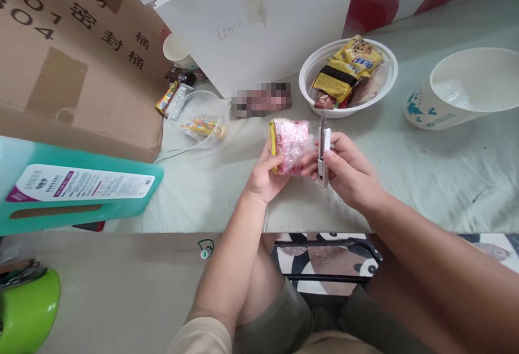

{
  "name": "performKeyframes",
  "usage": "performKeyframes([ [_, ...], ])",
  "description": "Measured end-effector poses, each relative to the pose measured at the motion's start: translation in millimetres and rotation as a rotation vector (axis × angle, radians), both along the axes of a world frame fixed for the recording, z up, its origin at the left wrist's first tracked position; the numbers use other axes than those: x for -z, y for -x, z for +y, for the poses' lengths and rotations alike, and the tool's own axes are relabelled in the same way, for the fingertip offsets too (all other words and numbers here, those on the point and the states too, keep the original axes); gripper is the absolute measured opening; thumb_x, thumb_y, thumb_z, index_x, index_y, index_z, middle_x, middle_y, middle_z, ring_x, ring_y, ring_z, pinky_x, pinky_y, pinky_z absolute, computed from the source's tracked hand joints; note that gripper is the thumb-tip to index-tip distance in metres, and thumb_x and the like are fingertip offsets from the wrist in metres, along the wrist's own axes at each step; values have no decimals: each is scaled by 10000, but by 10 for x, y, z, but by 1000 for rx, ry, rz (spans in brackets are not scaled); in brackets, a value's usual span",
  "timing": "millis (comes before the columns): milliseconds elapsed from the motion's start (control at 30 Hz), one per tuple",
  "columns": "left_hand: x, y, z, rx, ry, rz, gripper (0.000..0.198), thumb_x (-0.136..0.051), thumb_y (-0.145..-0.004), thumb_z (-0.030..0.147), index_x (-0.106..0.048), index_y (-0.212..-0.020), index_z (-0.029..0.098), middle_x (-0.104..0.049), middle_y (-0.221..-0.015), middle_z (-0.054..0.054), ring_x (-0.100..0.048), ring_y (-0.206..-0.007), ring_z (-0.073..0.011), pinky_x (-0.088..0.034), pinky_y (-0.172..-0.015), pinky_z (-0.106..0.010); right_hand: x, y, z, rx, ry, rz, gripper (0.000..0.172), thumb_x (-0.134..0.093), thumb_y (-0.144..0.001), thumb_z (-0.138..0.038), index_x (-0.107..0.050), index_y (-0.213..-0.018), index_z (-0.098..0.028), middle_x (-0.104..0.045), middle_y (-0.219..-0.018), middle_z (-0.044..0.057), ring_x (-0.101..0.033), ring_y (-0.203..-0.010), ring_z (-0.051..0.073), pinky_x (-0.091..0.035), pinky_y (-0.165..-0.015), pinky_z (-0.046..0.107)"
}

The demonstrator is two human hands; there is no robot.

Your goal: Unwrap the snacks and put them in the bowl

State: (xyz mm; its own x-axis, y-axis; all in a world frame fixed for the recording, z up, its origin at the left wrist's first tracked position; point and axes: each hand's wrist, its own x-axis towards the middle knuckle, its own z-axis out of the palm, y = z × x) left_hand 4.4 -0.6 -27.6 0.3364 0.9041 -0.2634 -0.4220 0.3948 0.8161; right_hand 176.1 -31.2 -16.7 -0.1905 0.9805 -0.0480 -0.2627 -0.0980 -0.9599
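My left hand (263, 173) grips a pink and yellow snack packet (290, 145) in clear wrapping, held just above the table's white cloth. My right hand (348, 170) is closed round a grey and white utility knife (323, 148), held upright right beside the packet's right edge. Both hands are close together near the table's front edge.
A white bowl (385, 81) with several snack packets sits behind the hands. A patterned white bowl (430, 108) stands at right. A clear plastic bag (190, 113) with sweets, a cardboard box (81, 57), a white box (263, 19) and a teal box (77, 192) lie left and behind.
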Motion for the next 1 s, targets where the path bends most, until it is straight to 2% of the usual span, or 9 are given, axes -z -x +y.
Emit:
performKeyframes([
  [100, 28, -35, -35, 53, -18, -18, 602, -739, -680, 351, -562, -1254, 300, -684, -1114, -44, -689, -917, -222, -553, -837, -418, -17, 66, 29, -6, 32, 53, 439, -621, -871, -651, -447, -1044, -286, -716, -988, 39, -704, -856, 195, -567, -709, 338],
  [200, 64, -29, -49, 77, -54, -5, 628, -821, -657, 428, -561, -1214, 301, -664, -1198, -48, -689, -1024, -233, -568, -892, -402, -35, 69, 26, 43, 63, 32, 487, -637, -831, -682, -432, -1032, -289, -722, -1017, 46, -713, -915, 212, -575, -694, 336],
  [300, 101, -24, -55, 61, -150, 141, 719, -888, -629, 433, -521, -1237, 319, -673, -1190, -44, -695, -1047, -242, -575, -903, -395, -35, 36, -13, 38, 63, 29, 487, -643, -831, -679, -450, -1041, -285, -726, -1022, 51, -718, -923, 216, -587, -710, 346],
  [433, 134, -61, -70, -51, -280, 356, 789, -873, -700, 405, -445, -1361, 364, -686, -1083, -37, -699, -946, -224, -559, -892, -392, 14, -30, -43, 33, 39, -5, 430, -647, -859, -632, -509, -1029, -262, -725, -1030, 55, -713, -903, 196, -596, -772, 358],
  [533, 147, -96, -63, -114, -379, 471, 590, -830, -746, 413, -554, -1260, 321, -670, -1113, -41, -666, -973, -219, -516, -937, -365, 44, -87, -28, 128, 45, -113, 335, -636, -888, -549, -546, -1011, -250, -716, -958, 42, -702, -852, 181, -577, -709, 316],
  [633, 161, -113, -34, -165, -464, 552, 440, -783, -790, 420, -596, -1169, 298, -654, -1122, -32, -627, -960, -200, -483, -933, -326, 39, -130, -12, 199, 87, -212, 268, -595, -914, -475, -568, -1033, -236, -660, -796, -1, -632, -653, 135, -479, -535, 249],
  [733, 180, -117, 1, -209, -490, 558, 363, -746, -828, 446, -600, -1133, 312, -633, -1075, -14, -592, -874, -171, -467, -848, -291, 14, -133, -16, 143, 137, -214, 229, -539, -931, -445, -538, -997, -226, -604, -715, -45, -498, -476, 79, -370, -442, 227],
  [800, 191, -120, 17, -213, -516, 564, 277, -717, -855, 447, -608, -1070, 310, -615, -1025, -5, -556, -812, -155, -450, -785, -276, 0, -110, -22, 96, 176, -172, 215, -526, -926, -441, -481, -949, -231, -599, -688, -62, -464, -429, 63, -345, -418, 217],
  [1000, 203, -143, 6, -191, -583, 660, 183, -664, -889, 440, -601, -939, 276, -557, -843, 10, -425, -647, -133, -390, -647, -275, -8, -19, -17, 41, 282, -80, 334, -598, -856, -473, -344, -917, -265, -617, -618, -85, -553, -441, 101, -387, -396, 197],
])
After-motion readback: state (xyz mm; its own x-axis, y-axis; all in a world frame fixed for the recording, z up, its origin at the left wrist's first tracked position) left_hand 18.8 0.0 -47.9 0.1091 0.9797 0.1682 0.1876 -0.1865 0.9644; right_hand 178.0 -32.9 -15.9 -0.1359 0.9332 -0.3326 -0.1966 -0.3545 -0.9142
